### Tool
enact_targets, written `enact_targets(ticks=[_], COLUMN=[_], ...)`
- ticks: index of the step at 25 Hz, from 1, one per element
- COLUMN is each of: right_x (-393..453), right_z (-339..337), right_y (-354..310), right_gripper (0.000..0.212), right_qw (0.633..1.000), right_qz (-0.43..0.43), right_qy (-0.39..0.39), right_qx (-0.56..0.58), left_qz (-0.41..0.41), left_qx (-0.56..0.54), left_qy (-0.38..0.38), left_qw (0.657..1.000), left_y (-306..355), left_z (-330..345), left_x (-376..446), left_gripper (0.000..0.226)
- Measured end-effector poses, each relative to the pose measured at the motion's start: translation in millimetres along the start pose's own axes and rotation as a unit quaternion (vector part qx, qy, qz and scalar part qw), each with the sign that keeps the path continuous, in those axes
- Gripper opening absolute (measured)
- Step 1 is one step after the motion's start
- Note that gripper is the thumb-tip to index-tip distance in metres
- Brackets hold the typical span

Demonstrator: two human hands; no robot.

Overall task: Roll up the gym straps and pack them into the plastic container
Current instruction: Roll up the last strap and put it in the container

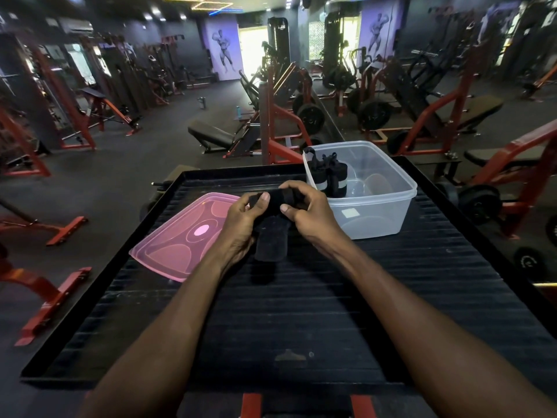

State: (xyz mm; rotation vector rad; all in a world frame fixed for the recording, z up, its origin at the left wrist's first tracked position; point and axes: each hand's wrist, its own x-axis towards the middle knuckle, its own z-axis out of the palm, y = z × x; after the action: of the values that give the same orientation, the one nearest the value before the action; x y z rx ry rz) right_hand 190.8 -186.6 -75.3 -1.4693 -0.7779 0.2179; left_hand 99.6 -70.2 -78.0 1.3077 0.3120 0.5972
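A black gym strap (pixel 272 233) is partly rolled between both hands, its loose tail hanging toward the black ribbed platform (pixel 301 312). My left hand (pixel 241 224) grips the roll's left end with the thumb on top. My right hand (pixel 307 206) curls round the roll's right end. Just right of the hands stands the clear plastic container (pixel 376 212). Two rolled black straps with grey bands (pixel 327 176) stand upright in the container's near-left corner.
A pink translucent lid (pixel 180 236) lies flat on the platform left of my hands. The platform has a raised black rim. Red-framed gym machines, benches and weight plates stand on the dark floor all round, with a mirror wall behind.
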Motion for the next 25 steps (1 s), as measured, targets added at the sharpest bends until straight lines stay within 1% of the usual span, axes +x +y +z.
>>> enact_targets(ticks=[2,5,7,8,9,11,12,13,15,18,19,21,23,25], right_x=[0.6,1.0,-0.3,-1.0,-1.4,-1.2,-1.1,-0.8,0.3,1.3,2.2,2.7,2.1,1.5], right_z=[0.1,0.2,0.4,0.3,-0.1,-1.3,-1.9,-2.3,-2.0,1.2,1.7,0.9,-1.2,-3.0], right_y=[1.0,-1.5,-2.0,-1.6,-1.3,-0.1,-0.1,-0.3,1.0,3.8,4.4,5.0,2.2,0.5], right_gripper=[0.036,0.02,0.015,0.015,0.018,0.025,0.028,0.031,0.033,0.029,0.027,0.025,0.029,0.035], right_qw=[1.0,0.997,0.997,0.998,0.999,1.0,0.999,0.999,0.999,0.999,0.999,1.0,1.0,1.0], right_qz=[0.009,0.047,0.043,0.032,0.015,-0.029,-0.044,-0.05,-0.041,0.031,0.038,0.014,-0.011,-0.025], right_qy=[-0.008,-0.005,0.005,0.008,0.011,0.012,0.007,0.001,-0.009,0.0,0.006,0.012,0.011,0.006], right_qx=[0.017,0.063,0.062,0.053,0.037,-0.002,-0.012,-0.015,-0.005,0.026,0.018,-0.006,-0.005,-0.004], left_qz=[0.04,0.076,0.091,0.085,0.067,0.014,-0.001,-0.003,0.019,0.056,0.062,0.059,0.038,0.004], left_qx=[0.03,0.08,0.116,0.108,0.077,0.0,-0.015,-0.013,0.005,0.02,0.023,0.023,-0.007,-0.038], left_qy=[0.013,0.013,0.014,0.004,-0.009,-0.032,-0.03,-0.021,-0.002,-0.002,-0.006,-0.013,-0.032,-0.038], left_qw=[0.999,0.994,0.989,0.991,0.995,0.999,0.999,1.0,1.0,0.998,0.998,0.998,0.999,0.999], left_y=[-0.3,-0.2,-0.1,0.2,1.2,3.6,4.1,3.5,2.5,1.8,1.5,1.5,3.0,5.4], left_z=[-2.5,-6.4,-6.7,-6.5,-5.8,-3.7,-2.2,-0.9,0.3,-3.8,-5.2,-6.5,-4.2,-1.7], left_x=[0.7,0.5,0.6,0.2,-0.8,-1.9,-2.5,-2.6,-2.2,-0.7,-0.2,-0.1,-1.7,-2.6], left_gripper=[0.01,0.025,0.033,0.034,0.034,0.025,0.019,0.014,0.01,0.026,0.031,0.036,0.031,0.014])
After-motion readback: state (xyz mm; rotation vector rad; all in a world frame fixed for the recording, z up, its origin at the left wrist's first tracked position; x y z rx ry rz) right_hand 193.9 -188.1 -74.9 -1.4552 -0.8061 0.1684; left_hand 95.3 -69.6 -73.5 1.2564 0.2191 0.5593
